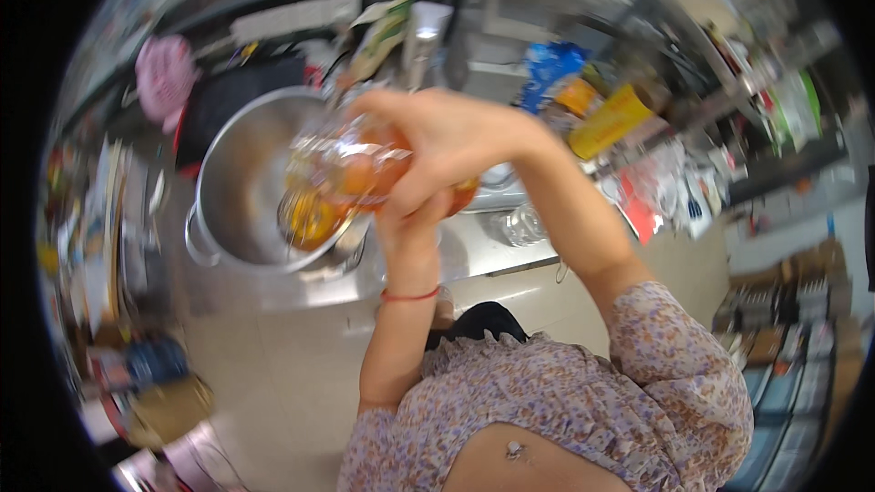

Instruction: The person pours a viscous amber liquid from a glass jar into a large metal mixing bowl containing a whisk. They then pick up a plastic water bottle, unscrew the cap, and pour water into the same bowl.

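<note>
Above a large metal pot point(236, 171), a clear container of orange liquid point(366, 167) is tilted, its left end over the pot. My right hand point(451, 140) grips it from above, fingers wrapped over the far side. From below, my left hand point(413, 219) supports the same container. Motion blurs the container's mouth, and my hands hide much of its body. A wire whisk point(301, 215) shows at the pot's right side, near yellow-orange liquid. Whether the whisk rests in that liquid cannot be told.
The pot stands on a stainless steel counter point(273, 294). Clear glassware point(523, 225) sits near the front edge, right of my hands. A yellow packet point(610, 121) and a blue bag point(554, 68) lie farther right. A pink basket point(164, 75) is behind the pot's left.
</note>
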The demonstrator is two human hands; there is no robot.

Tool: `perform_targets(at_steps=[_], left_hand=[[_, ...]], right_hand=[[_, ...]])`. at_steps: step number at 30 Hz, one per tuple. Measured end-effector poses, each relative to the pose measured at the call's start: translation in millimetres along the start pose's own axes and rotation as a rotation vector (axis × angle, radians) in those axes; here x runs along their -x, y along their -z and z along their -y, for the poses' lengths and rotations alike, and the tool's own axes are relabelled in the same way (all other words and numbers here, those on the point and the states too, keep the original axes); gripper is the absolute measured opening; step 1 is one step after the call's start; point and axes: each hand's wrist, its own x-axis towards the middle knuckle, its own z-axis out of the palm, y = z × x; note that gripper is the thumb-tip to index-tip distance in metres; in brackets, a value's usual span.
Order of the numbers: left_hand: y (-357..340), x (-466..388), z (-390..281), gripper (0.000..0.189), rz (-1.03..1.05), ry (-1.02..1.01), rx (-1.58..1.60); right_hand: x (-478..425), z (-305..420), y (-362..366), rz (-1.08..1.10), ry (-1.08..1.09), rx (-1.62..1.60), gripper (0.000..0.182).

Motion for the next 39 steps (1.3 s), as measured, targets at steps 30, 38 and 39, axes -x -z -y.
perform_targets(at_steps=[30, 38, 39], left_hand=[[-11.3, 7.9, -14.6, 0.085, -0.086, 0.155, -0.320], [-12.8, 6.1, -13.0, 0.083, -0.039, 0.131, -0.285], [-15.6, 5.3, -12.6, 0.083, -0.035, 0.130, -0.288]], right_hand=[[300.8, -335.2, -118.7, -0.525, -0.961, 0.168, 0.045], [269.2, -340.2, -143.2, -0.540, -1.021, 0.194, 0.052], [277.3, -345.0, -142.1, -0.610, -0.958, 0.229, 0.051]])
